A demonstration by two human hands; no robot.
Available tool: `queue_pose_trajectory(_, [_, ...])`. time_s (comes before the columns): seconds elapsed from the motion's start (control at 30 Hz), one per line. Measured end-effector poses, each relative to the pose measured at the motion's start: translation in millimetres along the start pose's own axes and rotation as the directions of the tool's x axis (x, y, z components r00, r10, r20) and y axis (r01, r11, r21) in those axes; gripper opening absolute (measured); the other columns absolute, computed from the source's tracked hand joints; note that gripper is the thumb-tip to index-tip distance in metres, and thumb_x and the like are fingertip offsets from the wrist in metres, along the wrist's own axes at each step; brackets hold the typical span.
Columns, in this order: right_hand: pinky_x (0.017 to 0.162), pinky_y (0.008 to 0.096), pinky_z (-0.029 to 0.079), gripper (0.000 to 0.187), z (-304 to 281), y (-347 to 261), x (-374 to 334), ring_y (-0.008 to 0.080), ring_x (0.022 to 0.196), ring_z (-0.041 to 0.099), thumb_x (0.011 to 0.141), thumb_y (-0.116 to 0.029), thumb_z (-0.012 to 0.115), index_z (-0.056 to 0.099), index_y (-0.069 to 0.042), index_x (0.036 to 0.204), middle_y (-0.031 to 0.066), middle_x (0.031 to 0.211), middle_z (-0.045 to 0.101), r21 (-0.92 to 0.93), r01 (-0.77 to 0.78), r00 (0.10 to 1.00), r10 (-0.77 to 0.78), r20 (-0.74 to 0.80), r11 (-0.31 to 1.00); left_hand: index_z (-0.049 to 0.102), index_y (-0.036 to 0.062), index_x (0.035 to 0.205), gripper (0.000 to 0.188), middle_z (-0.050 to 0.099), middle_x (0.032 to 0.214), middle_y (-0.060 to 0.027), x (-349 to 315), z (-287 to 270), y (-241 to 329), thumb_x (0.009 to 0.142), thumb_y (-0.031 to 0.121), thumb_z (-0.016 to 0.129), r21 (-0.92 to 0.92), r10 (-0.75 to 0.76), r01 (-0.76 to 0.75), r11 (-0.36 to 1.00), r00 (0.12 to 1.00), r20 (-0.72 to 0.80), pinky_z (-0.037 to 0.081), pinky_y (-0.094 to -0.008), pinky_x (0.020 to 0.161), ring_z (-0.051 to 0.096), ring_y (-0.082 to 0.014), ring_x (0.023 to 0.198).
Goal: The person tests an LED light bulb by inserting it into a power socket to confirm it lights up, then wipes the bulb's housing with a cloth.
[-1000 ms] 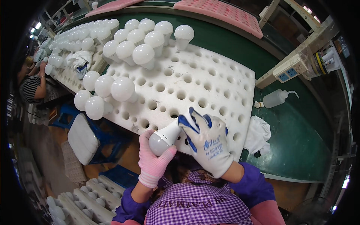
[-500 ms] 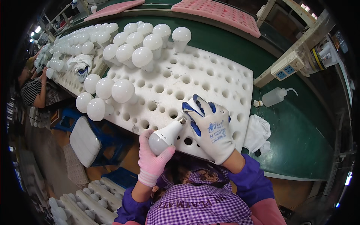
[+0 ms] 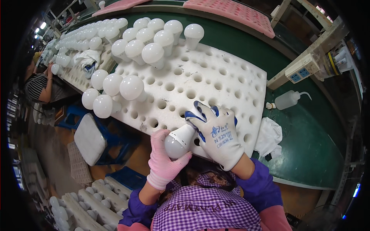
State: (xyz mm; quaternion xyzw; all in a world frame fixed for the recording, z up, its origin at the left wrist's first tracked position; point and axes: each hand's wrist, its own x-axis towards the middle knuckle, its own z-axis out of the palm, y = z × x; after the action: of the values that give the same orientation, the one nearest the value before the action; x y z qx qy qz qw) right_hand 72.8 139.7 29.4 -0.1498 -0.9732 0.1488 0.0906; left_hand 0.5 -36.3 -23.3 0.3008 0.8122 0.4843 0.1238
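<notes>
A white light bulb [image 3: 179, 142] is held over the near edge of a white foam tray [image 3: 175, 82]. My left hand [image 3: 165, 161], in a pink glove, is closed round its rounded dome. My right hand [image 3: 217, 134], in a white glove with blue-coated fingers, has its bent fingers closed at the bulb's narrow end. They hide the metal screw base. More light bulbs [image 3: 132, 87] stand base-down in the tray's holes, dome up, on its left side and far left corner. Open round holes cover the middle and right.
Right of the tray, a crumpled white cloth [image 3: 268, 135] and a squeeze bottle [image 3: 287, 99] lie on the green table [image 3: 308, 154]. A post carries a socket box [image 3: 302, 68]. Blue stools [image 3: 125, 144] and bulb-filled trays [image 3: 86, 204] stand below left. Another person [image 3: 40, 88] works far left.
The bulb has moved a little right, and its screw base has gone in among my right hand's fingers, out of sight. The whole view has shifted slightly.
</notes>
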Motion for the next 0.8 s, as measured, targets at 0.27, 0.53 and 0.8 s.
queue_pose_trajectory(0.27, [0.095, 0.0489, 0.038, 0.048, 10.8, 0.0, -2.9, 0.0359, 0.112, 0.051, 0.072, -0.022, 0.069, 0.065, -0.023, 0.120, 0.0119, 0.137, 0.052, -0.021, -0.077, 0.989, 0.074, -0.125, 0.997, 0.039, 0.0041, 0.130, 0.076, 0.061, 0.103, -0.0140, 10.1, -4.2, -9.0, 0.069, 0.020, 0.082, -0.287, -0.132, 0.130, 0.949, 0.991, 0.012, 0.055, -0.0347, 0.075, 0.063, -0.0204, 0.087])
queue_pose_trajectory(0.53, [0.100, 0.0516, 0.036, 0.048, -2.9, -13.4, -11.2, 0.0406, 0.117, 0.047, 0.077, -0.017, 0.064, 0.065, -0.028, 0.124, 0.0098, 0.140, 0.051, -0.097, -0.055, 0.978, 0.034, -0.207, 0.994, 0.036, 0.0040, 0.135, 0.070, 0.061, 0.099, -0.0120, 8.3, -12.2, 16.1, 0.078, 0.019, 0.074, -0.721, -0.346, 0.389, 0.573, 0.913, 0.218, 0.048, -0.0229, 0.050, 0.060, -0.0127, 0.067])
queue_pose_trajectory(0.8, [0.100, 0.0426, 0.035, 0.054, -20.9, 11.2, -8.4, 0.0293, 0.123, 0.047, 0.081, -0.018, 0.065, 0.059, -0.021, 0.134, 0.0115, 0.141, 0.049, 0.081, -0.041, 0.942, 0.066, -0.329, 0.996, 0.046, 0.0048, 0.135, 0.065, 0.062, 0.103, -0.0230, 11.8, -16.6, 8.5, 0.093, 0.055, 0.053, -0.847, -0.186, 0.488, -0.213, 0.830, 0.525, 0.046, -0.0275, 0.045, 0.057, -0.0253, 0.064])
